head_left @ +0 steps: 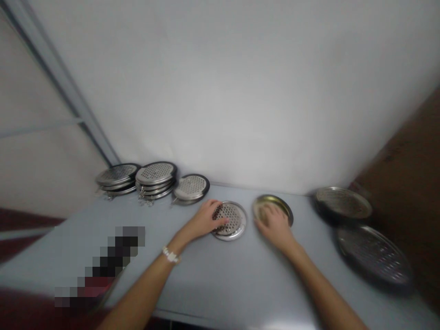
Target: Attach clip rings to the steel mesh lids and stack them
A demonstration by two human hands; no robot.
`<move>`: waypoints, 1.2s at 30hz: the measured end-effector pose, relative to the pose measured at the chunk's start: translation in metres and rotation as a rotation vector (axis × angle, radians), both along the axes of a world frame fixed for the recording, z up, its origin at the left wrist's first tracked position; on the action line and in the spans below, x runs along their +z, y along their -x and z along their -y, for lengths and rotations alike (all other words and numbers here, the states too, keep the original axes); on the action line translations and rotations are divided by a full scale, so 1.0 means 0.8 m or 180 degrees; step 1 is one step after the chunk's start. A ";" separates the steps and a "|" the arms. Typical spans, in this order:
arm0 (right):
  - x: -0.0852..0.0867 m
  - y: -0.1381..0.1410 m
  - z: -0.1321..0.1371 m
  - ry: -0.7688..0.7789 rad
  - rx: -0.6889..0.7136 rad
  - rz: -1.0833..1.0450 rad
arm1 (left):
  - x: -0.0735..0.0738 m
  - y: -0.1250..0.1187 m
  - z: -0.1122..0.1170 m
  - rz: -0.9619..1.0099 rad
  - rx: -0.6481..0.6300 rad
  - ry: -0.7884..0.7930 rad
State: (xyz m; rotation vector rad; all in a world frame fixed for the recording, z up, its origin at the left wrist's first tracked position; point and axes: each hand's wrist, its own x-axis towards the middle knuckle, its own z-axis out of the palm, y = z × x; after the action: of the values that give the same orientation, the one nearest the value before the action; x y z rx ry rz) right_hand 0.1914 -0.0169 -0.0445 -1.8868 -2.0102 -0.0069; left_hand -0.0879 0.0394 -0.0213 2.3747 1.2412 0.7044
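Note:
My left hand grips a round perforated metal grater disc on the table, its thumb lying over the holes and its fingers at the far left edge. To the right of it, my right hand is on a shallow round dish with a gold-coloured inside and a dark rim. The thumb is at the dish's near left side and the bent fingers reach inside; the fingertips are blurred. The disc and the dish lie apart from each other.
Stacks of round graters with dark rims stand at the back left, beside another grater. At the right lie a round metal piece and a larger one. A white wall rises behind the grey table.

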 end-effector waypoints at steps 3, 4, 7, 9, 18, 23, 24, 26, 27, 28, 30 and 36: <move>-0.006 0.000 -0.001 -0.0093 -0.0429 -0.0004 | 0.004 -0.004 0.004 -0.0175 -0.0240 0.0013; -0.008 0.000 -0.001 -0.0139 -0.0528 0.0020 | 0.006 -0.006 0.003 -0.0214 -0.0286 0.0015; -0.012 -0.002 -0.003 -0.0331 -0.0603 0.0072 | 0.015 -0.014 -0.002 -0.0378 -0.0446 0.0014; -0.014 -0.004 -0.004 -0.0464 -0.0533 0.0058 | 0.020 -0.022 -0.005 -0.0475 -0.0487 0.0003; -0.010 -0.011 -0.006 -0.0724 0.0035 -0.0052 | 0.006 -0.045 0.009 -0.0390 -0.0389 -0.0253; 0.004 -0.012 -0.004 -0.0585 0.0655 -0.0676 | 0.000 -0.035 0.009 -0.0579 -0.0183 -0.0388; 0.007 -0.011 -0.004 -0.0476 0.0762 -0.0768 | -0.001 -0.033 0.007 -0.0637 -0.0097 -0.0398; 0.011 -0.010 -0.004 -0.0252 0.0777 -0.0910 | -0.004 -0.030 0.003 -0.0735 0.0077 -0.0394; 0.012 -0.010 -0.004 -0.0173 0.0685 -0.0962 | -0.005 -0.028 0.001 -0.0769 0.0164 -0.0387; 0.011 -0.010 -0.005 -0.0127 0.0556 -0.0993 | -0.006 -0.026 -0.001 -0.0791 0.0259 -0.0383; 0.008 -0.012 -0.008 -0.0103 0.0299 -0.0977 | -0.006 -0.022 -0.005 -0.0820 0.0426 -0.0385; -0.004 -0.027 -0.014 -0.0258 0.0021 -0.0726 | -0.002 -0.015 -0.011 -0.0936 0.0448 -0.0352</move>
State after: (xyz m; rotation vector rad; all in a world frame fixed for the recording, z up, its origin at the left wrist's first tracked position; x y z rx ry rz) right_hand 0.2131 -0.0054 -0.0481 -1.7454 -1.8354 0.1213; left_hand -0.0761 0.0485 -0.0232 2.5706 1.5379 0.4864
